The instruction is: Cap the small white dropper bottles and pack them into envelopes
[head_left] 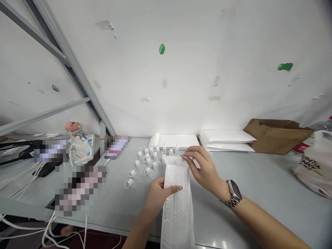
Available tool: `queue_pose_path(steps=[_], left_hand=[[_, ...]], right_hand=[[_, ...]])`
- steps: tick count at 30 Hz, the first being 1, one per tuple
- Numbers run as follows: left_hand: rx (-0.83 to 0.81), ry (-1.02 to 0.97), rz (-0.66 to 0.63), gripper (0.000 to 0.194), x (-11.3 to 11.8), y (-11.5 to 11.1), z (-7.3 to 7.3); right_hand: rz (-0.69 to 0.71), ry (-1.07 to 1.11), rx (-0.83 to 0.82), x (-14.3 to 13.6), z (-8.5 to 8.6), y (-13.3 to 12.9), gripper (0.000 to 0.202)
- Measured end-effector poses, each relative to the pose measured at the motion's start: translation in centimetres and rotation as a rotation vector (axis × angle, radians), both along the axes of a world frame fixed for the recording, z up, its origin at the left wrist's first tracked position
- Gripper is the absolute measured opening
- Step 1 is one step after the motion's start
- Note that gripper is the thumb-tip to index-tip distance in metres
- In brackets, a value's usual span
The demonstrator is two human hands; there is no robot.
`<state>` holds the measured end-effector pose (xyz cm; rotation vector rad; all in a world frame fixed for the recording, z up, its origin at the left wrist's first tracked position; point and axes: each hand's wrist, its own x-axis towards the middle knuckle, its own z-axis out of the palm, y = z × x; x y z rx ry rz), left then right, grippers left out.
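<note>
A long white bubble mailer (pixel 177 207) hangs upright in front of me, its lower end over the table's front edge. My left hand (pixel 162 190) grips it by the left side, thumb lying across the front. At the top right corner, my right hand (pixel 201 167) pinches the flap (pixel 176 160) between thumb and fingertips. A watch (pixel 233 193) is on the right wrist. Just behind and left of the mailer stand several small white squeeze bottles (pixel 138 164) with looped cap straps; the mailer may hide some of them.
White mailers lie in stacks along the wall (pixel 178 141) (pixel 228 136). An open brown cardboard box (pixel 275 138) stands at the back right, beside a plastic bag (pixel 316 162). Left are a power strip (pixel 83 150), cables (pixel 49 221), blurred-out items and a grey metal frame (pixel 70 62).
</note>
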<state>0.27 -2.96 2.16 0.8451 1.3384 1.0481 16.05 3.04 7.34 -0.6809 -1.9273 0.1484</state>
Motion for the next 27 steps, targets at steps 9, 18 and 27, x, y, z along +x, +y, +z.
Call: queue_pose_path(steps=[9,18,27], left_hand=[[0.043,0.030,0.003,0.026,0.5,-0.6,-0.1],[0.070,-0.130,0.139,0.041,1.0,-1.0,-2.0],[-0.080,-0.275,0.211,0.036,-0.4,-1.2,-1.8]], right_hand=[[0.009,0.055,-0.575,0.3,-0.1,1.0,0.011],[0.020,-0.232,-0.665,-0.9,-1.5,-0.1,0.036],[-0.076,-0.104,-0.477,-0.9,-2.9,4.7,0.028]])
